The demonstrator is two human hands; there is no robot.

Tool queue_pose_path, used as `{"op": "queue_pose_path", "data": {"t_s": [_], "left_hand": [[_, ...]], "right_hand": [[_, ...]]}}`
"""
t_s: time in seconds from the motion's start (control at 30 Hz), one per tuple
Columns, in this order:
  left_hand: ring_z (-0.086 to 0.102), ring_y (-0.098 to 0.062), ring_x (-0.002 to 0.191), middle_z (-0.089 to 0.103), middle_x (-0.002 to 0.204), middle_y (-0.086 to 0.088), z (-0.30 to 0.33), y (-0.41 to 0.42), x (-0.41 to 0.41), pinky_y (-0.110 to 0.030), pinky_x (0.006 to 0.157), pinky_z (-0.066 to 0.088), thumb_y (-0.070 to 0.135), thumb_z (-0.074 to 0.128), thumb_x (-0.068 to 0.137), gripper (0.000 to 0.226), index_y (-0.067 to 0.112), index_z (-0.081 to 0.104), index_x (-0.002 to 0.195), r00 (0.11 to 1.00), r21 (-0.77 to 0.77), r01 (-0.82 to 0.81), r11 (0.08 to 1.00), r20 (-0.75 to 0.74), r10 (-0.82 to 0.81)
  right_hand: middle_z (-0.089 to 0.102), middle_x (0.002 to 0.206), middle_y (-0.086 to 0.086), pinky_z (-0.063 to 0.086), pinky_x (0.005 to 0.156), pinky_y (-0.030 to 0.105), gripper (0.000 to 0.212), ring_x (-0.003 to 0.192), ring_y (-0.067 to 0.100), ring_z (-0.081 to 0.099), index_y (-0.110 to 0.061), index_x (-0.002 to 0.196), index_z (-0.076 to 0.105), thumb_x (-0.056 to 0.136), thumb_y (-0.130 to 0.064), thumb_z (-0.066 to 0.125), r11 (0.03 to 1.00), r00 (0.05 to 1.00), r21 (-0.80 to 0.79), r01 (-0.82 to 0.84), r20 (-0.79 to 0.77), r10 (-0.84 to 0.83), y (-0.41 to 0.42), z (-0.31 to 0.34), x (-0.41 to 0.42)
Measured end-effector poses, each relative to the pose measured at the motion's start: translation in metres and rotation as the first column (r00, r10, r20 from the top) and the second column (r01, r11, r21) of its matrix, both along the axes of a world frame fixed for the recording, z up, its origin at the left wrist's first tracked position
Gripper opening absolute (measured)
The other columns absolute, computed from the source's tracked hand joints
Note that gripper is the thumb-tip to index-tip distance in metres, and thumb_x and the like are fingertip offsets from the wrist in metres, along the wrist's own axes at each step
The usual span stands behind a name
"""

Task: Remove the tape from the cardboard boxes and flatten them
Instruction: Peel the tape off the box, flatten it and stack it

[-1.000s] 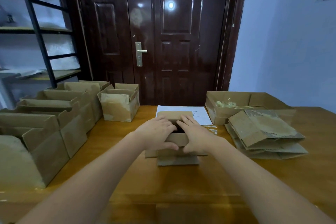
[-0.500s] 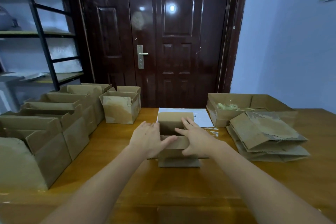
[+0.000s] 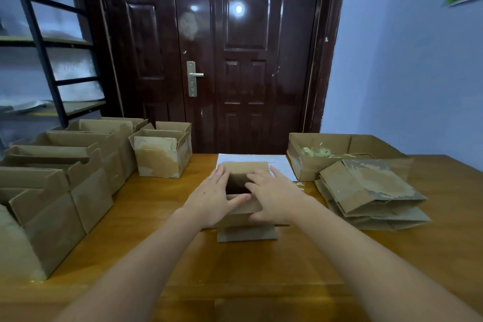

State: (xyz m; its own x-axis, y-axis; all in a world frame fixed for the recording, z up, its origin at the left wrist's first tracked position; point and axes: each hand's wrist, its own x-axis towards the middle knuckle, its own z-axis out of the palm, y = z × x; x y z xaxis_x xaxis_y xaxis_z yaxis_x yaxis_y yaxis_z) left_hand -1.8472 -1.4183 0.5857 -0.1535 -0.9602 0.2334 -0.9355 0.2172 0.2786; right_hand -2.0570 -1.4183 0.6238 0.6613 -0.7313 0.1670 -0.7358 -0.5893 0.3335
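Observation:
A small open cardboard box [image 3: 247, 232] stands in the middle of the wooden table [image 3: 261, 269], its top open and a flap lying flat toward me. My left hand [image 3: 213, 197] presses flat against the box's left side, its thumb on the near rim. My right hand [image 3: 277, 197] lies over the right side with straight fingers reaching across the opening. A stack of flattened boxes [image 3: 371, 193] lies to the right.
Several open cardboard boxes [image 3: 65, 178] crowd the table's left side, with one more [image 3: 162, 154] further back. A shallow box holding crumpled tape [image 3: 326, 151] sits at the back right. A white sheet [image 3: 277, 162] lies behind the box. A dark door and a metal shelf stand beyond.
My hands were curled over the box's top a second ago; they have spread apart to its sides with fingers straightened, and the box's opening now shows between them.

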Motion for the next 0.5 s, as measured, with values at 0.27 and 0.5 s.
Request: {"op": "queue_pose_path", "data": {"t_s": [0.27,0.5], "left_hand": [[0.003,-0.015,0.160,-0.002,0.174,0.005,0.003,0.005,-0.005,-0.036,0.125,0.015,0.103,0.016,0.071,0.124,0.025,0.005,0.167,0.999,0.014,-0.012,1.000,-0.049,0.013],[0.020,-0.013,0.157,-0.001,0.173,0.013,0.001,0.017,-0.009,-0.035,0.122,0.030,0.083,0.041,0.087,0.102,0.029,0.007,0.167,0.989,0.021,0.025,0.999,-0.145,-0.022]], "right_hand": [[0.003,0.170,0.009,0.003,0.124,0.061,0.101,0.156,0.034,-0.009,-0.023,0.163,0.009,0.085,-0.087,0.002,0.953,0.952,-0.051,0.300,0.084,-0.295,0.013,-0.004,-0.043],[-0.010,0.170,0.003,0.000,0.123,0.041,0.083,0.156,0.020,-0.011,-0.017,0.162,-0.010,0.102,-0.060,0.029,0.934,0.880,0.125,0.334,0.315,-0.356,0.013,-0.036,-0.021]]}}
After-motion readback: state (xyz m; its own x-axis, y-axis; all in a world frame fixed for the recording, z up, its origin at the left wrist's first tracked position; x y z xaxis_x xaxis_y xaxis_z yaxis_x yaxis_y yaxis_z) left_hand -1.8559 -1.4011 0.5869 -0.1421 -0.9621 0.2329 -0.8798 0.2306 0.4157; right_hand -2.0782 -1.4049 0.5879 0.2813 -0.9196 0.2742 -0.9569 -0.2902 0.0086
